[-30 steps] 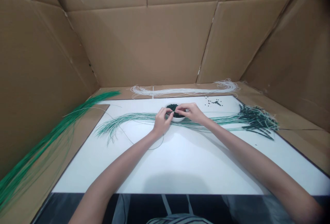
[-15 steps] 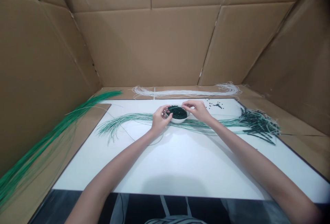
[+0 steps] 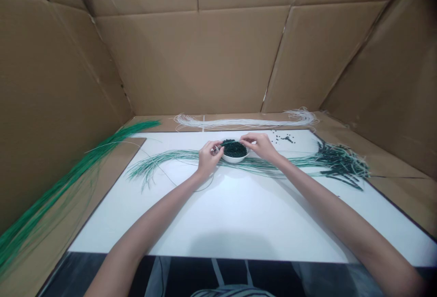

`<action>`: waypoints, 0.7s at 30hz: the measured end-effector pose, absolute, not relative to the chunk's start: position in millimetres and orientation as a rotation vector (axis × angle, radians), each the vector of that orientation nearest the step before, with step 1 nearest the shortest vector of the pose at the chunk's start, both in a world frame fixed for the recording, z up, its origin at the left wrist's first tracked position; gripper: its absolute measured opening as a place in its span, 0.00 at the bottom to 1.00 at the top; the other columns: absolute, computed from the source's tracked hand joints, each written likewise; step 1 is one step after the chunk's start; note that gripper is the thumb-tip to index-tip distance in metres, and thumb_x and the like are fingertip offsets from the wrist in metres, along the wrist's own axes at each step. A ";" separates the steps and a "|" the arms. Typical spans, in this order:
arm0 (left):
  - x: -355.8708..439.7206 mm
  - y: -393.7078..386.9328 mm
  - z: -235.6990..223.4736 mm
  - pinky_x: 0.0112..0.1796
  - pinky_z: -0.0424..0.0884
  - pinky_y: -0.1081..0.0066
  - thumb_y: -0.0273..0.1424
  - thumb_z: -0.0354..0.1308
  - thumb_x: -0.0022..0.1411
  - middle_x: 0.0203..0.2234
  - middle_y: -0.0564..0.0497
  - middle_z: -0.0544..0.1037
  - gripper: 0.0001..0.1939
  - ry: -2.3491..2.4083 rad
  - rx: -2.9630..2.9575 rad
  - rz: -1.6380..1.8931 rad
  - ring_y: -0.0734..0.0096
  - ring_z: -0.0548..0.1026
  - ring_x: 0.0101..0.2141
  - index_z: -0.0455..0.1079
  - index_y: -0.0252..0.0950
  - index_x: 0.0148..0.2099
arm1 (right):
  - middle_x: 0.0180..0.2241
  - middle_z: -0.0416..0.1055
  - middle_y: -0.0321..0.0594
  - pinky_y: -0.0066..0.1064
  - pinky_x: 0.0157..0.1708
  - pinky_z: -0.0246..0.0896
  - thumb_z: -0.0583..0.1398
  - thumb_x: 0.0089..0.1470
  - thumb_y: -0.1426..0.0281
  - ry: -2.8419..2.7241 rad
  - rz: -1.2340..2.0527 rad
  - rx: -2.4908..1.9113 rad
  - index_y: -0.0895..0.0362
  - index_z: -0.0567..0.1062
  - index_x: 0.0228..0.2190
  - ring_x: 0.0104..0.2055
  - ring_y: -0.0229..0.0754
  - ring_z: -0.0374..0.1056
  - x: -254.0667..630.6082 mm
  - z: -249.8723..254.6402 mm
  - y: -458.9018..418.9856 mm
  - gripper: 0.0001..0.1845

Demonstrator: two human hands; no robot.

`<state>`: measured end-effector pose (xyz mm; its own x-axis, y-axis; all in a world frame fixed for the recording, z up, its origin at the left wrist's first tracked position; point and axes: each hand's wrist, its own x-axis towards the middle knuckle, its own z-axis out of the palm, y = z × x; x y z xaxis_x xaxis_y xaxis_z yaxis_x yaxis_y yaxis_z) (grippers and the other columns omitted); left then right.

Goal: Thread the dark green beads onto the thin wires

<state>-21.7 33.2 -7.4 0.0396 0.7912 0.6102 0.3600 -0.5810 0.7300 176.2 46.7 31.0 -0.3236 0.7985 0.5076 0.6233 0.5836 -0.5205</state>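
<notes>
A white bowl (image 3: 234, 159) full of small dark green beads (image 3: 235, 149) stands on the white board. At its left rim my left hand (image 3: 208, 156) is closed, thumb and fingers pinching a thin pale strand. My right hand (image 3: 257, 144) pinches at the strand's other end above the bowl's right rim. The short stretch of strand (image 3: 232, 141) between my hands runs over the beads; whether beads sit on it is too small to tell. From my left hand a long loose tail (image 3: 165, 172) curves away to the left.
Green strands (image 3: 180, 155) pass under the bowl to dark beaded ends (image 3: 341, 162) at right. A thick green bundle (image 3: 78, 165) lies left, a white bundle (image 3: 239, 123) at the back. Loose beads (image 3: 287, 139) are scattered behind my right hand. Cardboard walls (image 3: 191, 60) enclose the board (image 3: 239, 215).
My left hand has shifted slightly left, away from the bowl's beads, and its thumb has drawn back toward the fingers. My right hand stays at nearly the same spot, still pinching.
</notes>
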 end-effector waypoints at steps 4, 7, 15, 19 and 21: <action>-22.2 33.3 -7.5 0.26 0.63 0.79 0.31 0.53 0.53 0.27 0.51 0.70 0.07 1.175 1.958 1.562 0.78 0.66 0.26 0.69 0.35 0.34 | 0.27 0.72 0.40 0.28 0.31 0.59 0.53 0.49 0.64 -2.064 0.287 -1.110 0.58 0.74 0.26 0.27 0.37 0.65 176.9 28.9 48.1 0.13; -22.5 33.3 -7.5 0.26 0.62 0.79 0.32 0.53 0.53 0.27 0.51 0.70 0.07 1.176 1.966 1.558 0.78 0.66 0.27 0.68 0.35 0.34 | 0.27 0.72 0.40 0.27 0.30 0.59 0.54 0.49 0.65 -2.067 0.291 -1.107 0.58 0.74 0.26 0.28 0.37 0.65 176.4 29.5 47.6 0.12; -21.1 31.4 -5.9 0.25 0.61 0.80 0.28 0.52 0.51 0.25 0.53 0.67 0.03 1.238 1.929 1.561 0.79 0.65 0.26 0.64 0.34 0.30 | 0.27 0.72 0.40 0.27 0.29 0.59 0.54 0.49 0.64 -2.060 0.268 -1.111 0.58 0.74 0.26 0.27 0.38 0.65 175.6 30.2 46.5 0.12; -20.7 30.8 -5.2 0.24 0.60 0.81 0.26 0.51 0.50 0.24 0.55 0.66 0.02 1.241 1.854 1.544 0.80 0.64 0.24 0.62 0.34 0.31 | 0.26 0.72 0.40 0.27 0.29 0.59 0.54 0.49 0.66 -2.059 0.276 -1.092 0.59 0.73 0.25 0.26 0.37 0.65 172.9 30.3 45.3 0.11; -20.7 30.4 -4.7 0.23 0.60 0.81 0.25 0.50 0.50 0.24 0.55 0.67 0.04 1.228 1.829 1.533 0.80 0.65 0.25 0.62 0.34 0.32 | 0.25 0.71 0.39 0.27 0.28 0.58 0.54 0.49 0.66 -2.065 0.272 -1.084 0.59 0.73 0.25 0.26 0.37 0.65 170.9 30.9 44.2 0.11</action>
